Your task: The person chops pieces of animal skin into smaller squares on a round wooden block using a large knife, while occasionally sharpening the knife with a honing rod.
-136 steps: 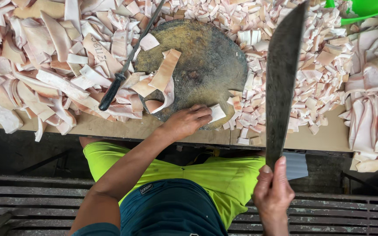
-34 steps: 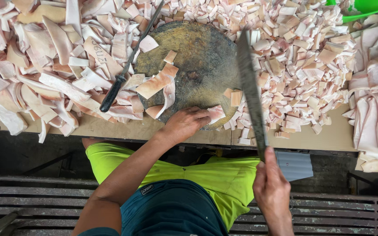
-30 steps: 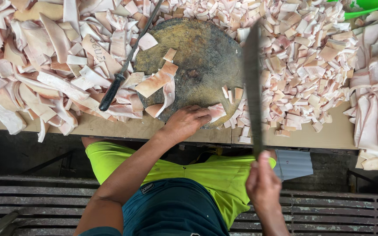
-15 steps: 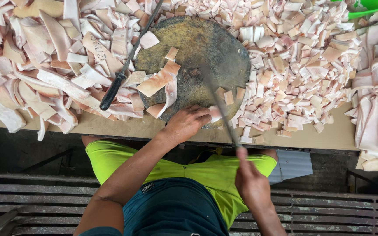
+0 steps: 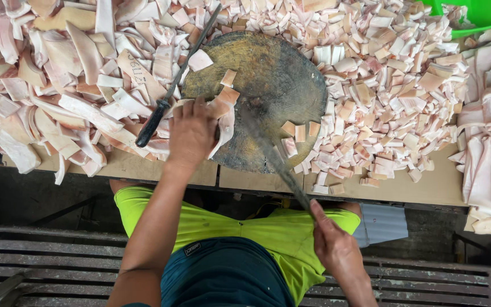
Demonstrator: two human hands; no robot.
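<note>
My left hand (image 5: 191,133) lies on a bunch of pale meat strips (image 5: 223,113) at the left edge of the round wooden chopping block (image 5: 274,68), its fingers curled over them. Near my lap, my right hand (image 5: 336,247) grips the handle of a long cleaver (image 5: 268,150). The blade is blurred and lies low across the front of the block. A few small cut squares (image 5: 294,133) sit on the block's right side.
Long uncut strips (image 5: 58,96) are heaped on the table at the left, and small cut pieces (image 5: 382,96) at the right. A black-handled sharpening steel (image 5: 171,85) lies on the heap. Folded pale slabs (image 5: 490,153) lie far right, below a green basin (image 5: 478,11).
The cleaver has swung down from upright at the right to low over the block. My left hand has moved from the block's front edge to the strips at its left.
</note>
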